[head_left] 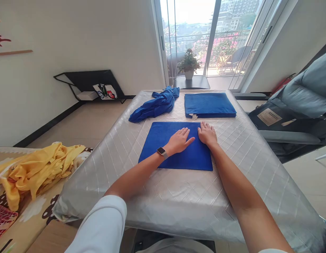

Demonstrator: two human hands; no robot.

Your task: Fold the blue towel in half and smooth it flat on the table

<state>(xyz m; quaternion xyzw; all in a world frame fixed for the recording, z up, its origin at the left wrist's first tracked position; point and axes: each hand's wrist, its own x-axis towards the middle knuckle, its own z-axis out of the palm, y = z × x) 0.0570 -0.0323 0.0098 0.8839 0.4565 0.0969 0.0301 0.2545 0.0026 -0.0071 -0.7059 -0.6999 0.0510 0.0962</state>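
Note:
A blue cloth (163, 137) lies spread flat on the table in front of me. My left hand (178, 140) rests palm down near its middle, fingers stretched out and thumb apart; a watch sits on that wrist. At the cloth's far right corner, my right hand (207, 133) lies flat, partly on the cloth and partly past its right edge. Just beyond is a neat stack of folded blue cloths (210, 103) with a white tag at its near edge. To the left of the stack lies a crumpled blue cloth (159, 104).
A silvery quilted cover (173, 203) drapes the table. Yellow fabric (44, 165) is heaped on a patterned surface at left. Behind the table stand a chair (191, 83) and a potted plant (189, 66) before the glass door. A grey padded armchair (286, 137) is on the right.

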